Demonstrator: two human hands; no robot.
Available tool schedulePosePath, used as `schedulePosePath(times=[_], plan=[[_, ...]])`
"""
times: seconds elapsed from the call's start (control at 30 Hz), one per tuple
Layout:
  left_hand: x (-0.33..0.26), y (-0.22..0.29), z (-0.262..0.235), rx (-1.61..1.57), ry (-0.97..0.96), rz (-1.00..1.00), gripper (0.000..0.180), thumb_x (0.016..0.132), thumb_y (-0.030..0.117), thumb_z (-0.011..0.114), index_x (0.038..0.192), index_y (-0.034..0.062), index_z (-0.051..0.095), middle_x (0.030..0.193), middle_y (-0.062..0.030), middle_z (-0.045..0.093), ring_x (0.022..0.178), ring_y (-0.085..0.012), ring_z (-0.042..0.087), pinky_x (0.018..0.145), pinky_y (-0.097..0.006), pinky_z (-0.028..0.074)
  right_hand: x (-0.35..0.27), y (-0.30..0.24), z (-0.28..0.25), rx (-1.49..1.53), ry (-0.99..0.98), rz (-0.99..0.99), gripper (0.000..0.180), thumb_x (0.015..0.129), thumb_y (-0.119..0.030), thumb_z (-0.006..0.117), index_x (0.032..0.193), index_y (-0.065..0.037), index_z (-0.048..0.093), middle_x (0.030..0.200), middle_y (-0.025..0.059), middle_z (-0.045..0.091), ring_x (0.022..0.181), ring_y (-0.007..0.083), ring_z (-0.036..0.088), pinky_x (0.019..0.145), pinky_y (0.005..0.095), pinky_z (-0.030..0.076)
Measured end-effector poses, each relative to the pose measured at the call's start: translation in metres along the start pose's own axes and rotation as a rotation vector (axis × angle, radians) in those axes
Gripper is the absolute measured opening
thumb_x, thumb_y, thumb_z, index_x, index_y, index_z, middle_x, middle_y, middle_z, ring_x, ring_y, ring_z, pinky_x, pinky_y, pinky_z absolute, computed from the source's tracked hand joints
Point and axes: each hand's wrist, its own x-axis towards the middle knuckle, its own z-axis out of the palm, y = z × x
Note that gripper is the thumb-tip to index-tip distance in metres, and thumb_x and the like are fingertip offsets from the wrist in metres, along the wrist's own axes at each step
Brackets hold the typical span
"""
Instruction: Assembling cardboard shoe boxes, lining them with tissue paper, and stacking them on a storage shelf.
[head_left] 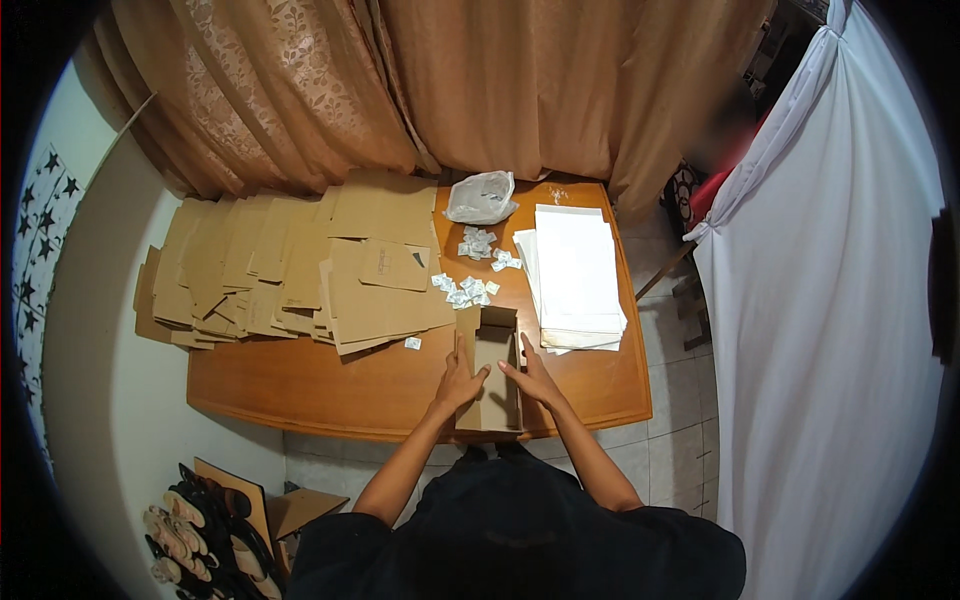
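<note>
Brown curtains (480,90) hang behind my table (300,385), whose polished wooden top looks orange-brown, with a pale wall (100,330) to my left and a white cloth (820,300) draped to my right. Right before me, at the near edge of the table, is an open cardboard box (490,412), long and narrow, its open side facing up. My left hand (462,380) grips its left wall and my right hand (534,380) grips its right wall, the fingers straight along the outside and both thumbs pointing inward over the opening; whether the box rests on the wood or is slightly raised, I cannot tell. Just beyond it lie small white packets (470,292) in loose clusters, and a single packet (413,343) sits apart, to the left of my left hand. Behind the clusters stands a whitish plastic bag (482,198). Flat cardboard (380,315) covers the left part of the table in overlapping piles, while a stack of white sheets (578,265) lies to the right, its edges uneven. Down at the lower left, shoes (190,530) are crowded together near the wall.
</note>
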Motion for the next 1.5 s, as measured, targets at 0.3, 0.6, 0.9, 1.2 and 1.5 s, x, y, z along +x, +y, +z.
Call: schedulePosePath(times=[0.3,0.6,0.9,1.2,1.5], plan=[[-0.008,-0.017,-0.007,-0.151,-0.092,0.251,0.109,0.085,0.031,0.074,0.161,0.0065,0.001,0.161,-0.0285,0.023,0.148,-0.0425,0.027,0.12,-0.046,0.027,0.023,0.023,-0.006,-0.377,-0.073,-0.055,0.104,0.085,-0.056,0.071,0.163,-0.022,0.012,0.155,0.039,0.014,0.144,0.0529,0.025,0.116,0.0514,0.033],[-0.008,0.0,-0.022,-0.122,-0.098,0.305,0.093,0.09,0.041,0.069,0.162,0.0171,0.016,0.158,-0.0308,0.027,0.145,-0.045,0.03,0.118,-0.048,0.03,0.058,0.027,-0.019,-0.507,0.098,-0.097,0.134,0.071,-0.043,0.089,0.161,-0.024,-0.008,0.138,0.0368,0.032,0.131,0.0531,0.042,0.105,0.0526,0.045],[-0.009,-0.012,0.004,0.075,-0.041,0.259,0.084,0.089,0.045,0.069,0.159,0.0307,0.025,0.158,-0.032,0.019,0.137,-0.056,0.036,0.111,-0.056,0.04,0.031,0.037,-0.011,-0.402,0.183,-0.119,0.116,0.08,-0.035,0.083,0.161,-0.015,0.002,0.141,0.0329,0.034,0.126,0.0517,0.048,0.105,0.0509,0.046],[-0.014,0.002,0.004,0.136,-0.05,0.184,0.085,0.086,0.041,0.073,0.157,0.0326,0.029,0.155,-0.0311,0.024,0.132,-0.0546,0.042,0.104,-0.057,0.046,0.005,0.049,-0.008,-0.473,0.129,-0.09,0.101,0.085,-0.035,0.079,0.16,-0.01,0.017,0.138,0.029,0.038,0.118,0.042,0.058,0.099,0.046,0.052],[-0.014,0.006,0.003,0.198,0.104,0.272,0.085,0.081,0.046,0.076,0.153,0.0233,0.036,0.16,-0.0295,0.014,0.138,-0.0537,0.035,0.105,-0.057,0.046,0.033,-0.01,-0.028,-0.571,0.386,-0.289,0.08,0.089,-0.021,0.074,0.155,-0.01,0.031,0.138,0.0248,0.043,0.131,0.0411,0.044,0.106,0.0469,0.045]])
